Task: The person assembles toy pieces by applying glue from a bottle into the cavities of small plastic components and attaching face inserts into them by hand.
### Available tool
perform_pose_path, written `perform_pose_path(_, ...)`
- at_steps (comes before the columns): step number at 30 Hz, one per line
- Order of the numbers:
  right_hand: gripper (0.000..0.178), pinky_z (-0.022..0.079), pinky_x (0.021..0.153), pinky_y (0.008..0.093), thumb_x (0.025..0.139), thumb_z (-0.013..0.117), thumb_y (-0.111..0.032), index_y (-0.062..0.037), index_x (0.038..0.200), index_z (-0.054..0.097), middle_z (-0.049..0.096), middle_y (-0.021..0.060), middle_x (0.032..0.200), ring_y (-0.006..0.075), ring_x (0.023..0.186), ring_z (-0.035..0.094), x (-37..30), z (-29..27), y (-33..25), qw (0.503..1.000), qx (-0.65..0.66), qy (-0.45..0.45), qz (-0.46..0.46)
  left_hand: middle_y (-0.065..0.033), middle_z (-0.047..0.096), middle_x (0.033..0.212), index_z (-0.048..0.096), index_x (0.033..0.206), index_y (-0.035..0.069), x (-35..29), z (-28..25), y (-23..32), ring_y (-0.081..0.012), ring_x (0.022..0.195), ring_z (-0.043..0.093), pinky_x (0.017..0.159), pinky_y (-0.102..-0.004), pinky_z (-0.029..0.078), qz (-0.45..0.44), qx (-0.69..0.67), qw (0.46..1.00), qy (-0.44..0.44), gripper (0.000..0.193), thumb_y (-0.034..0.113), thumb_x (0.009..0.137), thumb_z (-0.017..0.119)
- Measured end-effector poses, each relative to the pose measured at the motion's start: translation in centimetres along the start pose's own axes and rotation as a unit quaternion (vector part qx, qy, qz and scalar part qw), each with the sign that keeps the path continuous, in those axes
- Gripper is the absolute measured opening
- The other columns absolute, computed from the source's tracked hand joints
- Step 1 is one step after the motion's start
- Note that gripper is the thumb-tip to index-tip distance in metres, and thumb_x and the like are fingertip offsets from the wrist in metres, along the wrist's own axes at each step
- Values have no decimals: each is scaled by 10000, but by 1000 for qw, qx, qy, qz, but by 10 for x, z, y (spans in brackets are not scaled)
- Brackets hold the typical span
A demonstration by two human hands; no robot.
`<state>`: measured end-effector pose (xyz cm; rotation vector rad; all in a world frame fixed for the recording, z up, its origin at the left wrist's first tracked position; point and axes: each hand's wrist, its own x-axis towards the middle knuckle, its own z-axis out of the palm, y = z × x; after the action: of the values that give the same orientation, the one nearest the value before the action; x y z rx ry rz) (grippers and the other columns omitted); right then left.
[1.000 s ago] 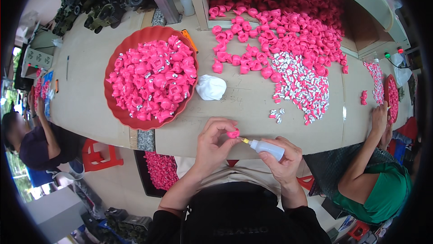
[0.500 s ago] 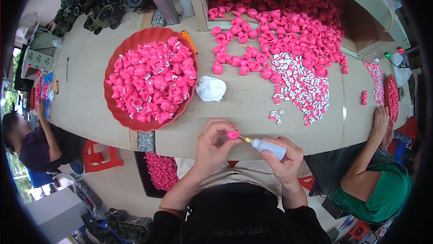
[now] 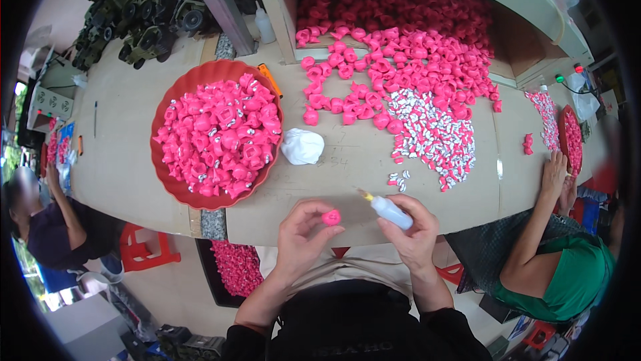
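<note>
Between the thumb and fingers of my left hand (image 3: pixel 304 229) is a small, rounded pink plastic piece (image 3: pixel 331 217). My right hand (image 3: pixel 415 229) grips a translucent squeeze bottle (image 3: pixel 391 212) with a yellow-based needle tip. That tip points up and left, apart from the pink piece. Ahead of my right hand lie a few small white-and-pink parts (image 3: pixel 399 180), beside a larger heap of the same parts (image 3: pixel 434 135). A crumpled white cloth (image 3: pixel 303 146) rests on the table beyond my left hand.
A red scalloped bowl (image 3: pixel 160 181) full of pink pieces stands to the left, with an orange cutter (image 3: pixel 270 80) behind it. Loose pink pieces (image 3: pixel 427 60) spill from a shelf box. Another bottle (image 3: pixel 264 25) stands by the post. Co-workers sit at both sides; below the table is a black bin (image 3: pixel 215 281).
The bottle's tip has drawn away from the pink piece, up and to the right. My left hand has shifted slightly left and nearer with the piece. The whole view has shifted a little.
</note>
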<state>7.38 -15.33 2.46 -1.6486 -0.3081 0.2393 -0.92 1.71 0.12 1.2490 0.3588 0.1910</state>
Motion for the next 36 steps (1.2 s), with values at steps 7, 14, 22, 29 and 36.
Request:
perform_pose_path(7,287,449,728,313,701,675,8,-11,975,593,609,103,882,234,798,575,29,36,9,973,-186,-7,-133,-95,577,995,507,1034,-6,-18,-7,-5,-200,942,615,805,-288,508,13,43,999,-2,329,-112,758,652)
perform_pose_path(14,238,460,686,339,743,661,-7,-13,971,595,609,124,906,267,773,572,25,23,6,973,-188,35,-132,-69,584,984,553,1016,-16,-20,-4,0,-143,907,606,784,-260,512,-58,-17,998,30,293,-109,757,654)
perform_pose_path(22,205,456,691,339,721,597,63,-37,884,670,610,76,898,250,784,559,50,-54,16,929,-330,18,-169,-101,597,973,552,1054,-26,-13,12,-1,-211,859,636,730,-288,537,-69,-47,995,-46,312,-96,766,647)
perform_pose_path(29,199,456,701,322,694,658,20,-58,876,682,590,53,845,224,817,546,67,-55,18,895,-378,-101,-216,-85,520,1054,560,1070,-49,-11,15,-1,-196,923,616,716,-293,553,-61,-65,994,-57,306,-143,781,597)
perform_pose_path(36,113,448,654,336,707,666,12,-18,813,644,577,72,796,245,756,532,66,-47,16,910,-355,-76,-200,-83,568,1027,557,1073,-35,-4,16,-9,-164,915,616,711,-257,539,-68,-58,995,-39,304,-121,786,610)
